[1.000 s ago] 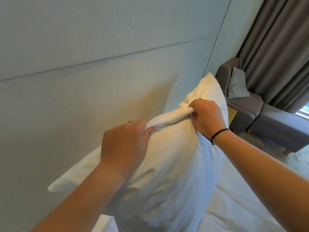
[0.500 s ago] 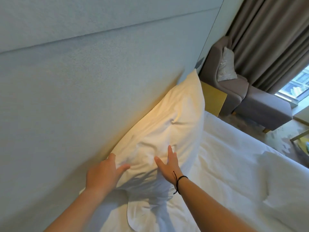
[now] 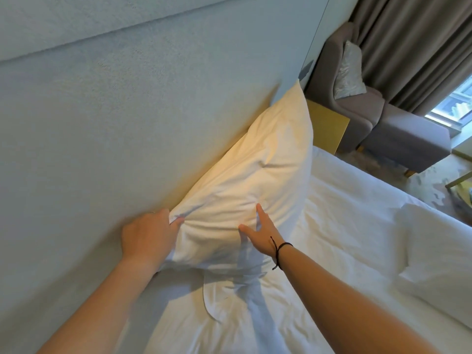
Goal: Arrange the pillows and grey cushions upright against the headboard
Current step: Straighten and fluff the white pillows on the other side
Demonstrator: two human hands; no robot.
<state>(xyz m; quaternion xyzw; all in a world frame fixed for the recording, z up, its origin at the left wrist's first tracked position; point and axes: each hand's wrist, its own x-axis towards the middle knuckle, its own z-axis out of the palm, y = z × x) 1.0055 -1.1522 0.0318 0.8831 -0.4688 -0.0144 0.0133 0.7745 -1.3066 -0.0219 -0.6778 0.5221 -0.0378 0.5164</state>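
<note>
A white pillow [image 3: 258,169] leans upright against the pale padded headboard [image 3: 127,118], lit warm yellow along its upper side. My left hand [image 3: 146,237] grips the pillow's near top corner, fingers curled into the fabric beside the headboard. My right hand [image 3: 260,233] lies flat on the pillow's front face with fingers spread, a black cord around the wrist. A second white pillow [image 3: 439,264] lies flat on the bed at the right edge. A silvery grey cushion [image 3: 348,70] stands on the armchair beyond the bed.
White sheets cover the bed [image 3: 332,226]. A yellow bedside table [image 3: 325,127] stands past the pillow. A grey armchair [image 3: 357,108] with footstool [image 3: 408,139] sits by the brown curtains [image 3: 413,44] and window.
The pillow went from being held up by its top edge to leaning against the headboard. My left hand now pinches its corner; my right hand presses flat on its front.
</note>
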